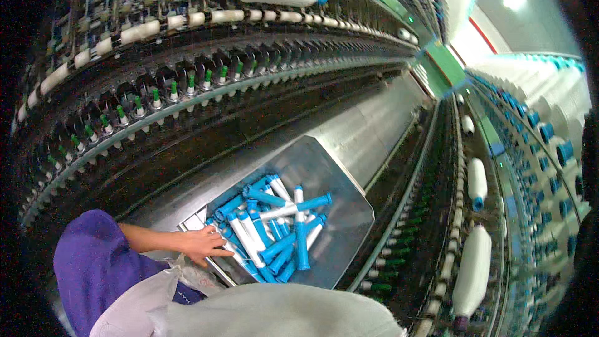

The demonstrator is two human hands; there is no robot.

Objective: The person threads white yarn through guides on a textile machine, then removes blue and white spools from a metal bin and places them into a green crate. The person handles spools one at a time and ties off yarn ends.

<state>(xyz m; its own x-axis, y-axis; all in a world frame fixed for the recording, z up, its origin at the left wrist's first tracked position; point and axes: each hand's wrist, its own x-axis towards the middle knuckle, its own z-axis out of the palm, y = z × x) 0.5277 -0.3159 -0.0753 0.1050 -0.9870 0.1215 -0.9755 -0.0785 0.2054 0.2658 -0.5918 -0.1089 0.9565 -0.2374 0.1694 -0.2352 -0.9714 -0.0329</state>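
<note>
Loose blue and white tubes [278, 247] lie crisscrossed inside the metal bin [340, 237], heaped toward its left half. At the bin's left edge, the left hand [204, 244] is spread wide, with nothing seen in its grip; whether it touches the edge or a tube, I cannot tell. The right hand is out of view, so its state is unknown. Handling looks easiest from the top of the heap, one tube at a time, drawn along its length so neighbours don't snag. Beyond the bin's left side runs a row of spindles [173, 90].
</note>
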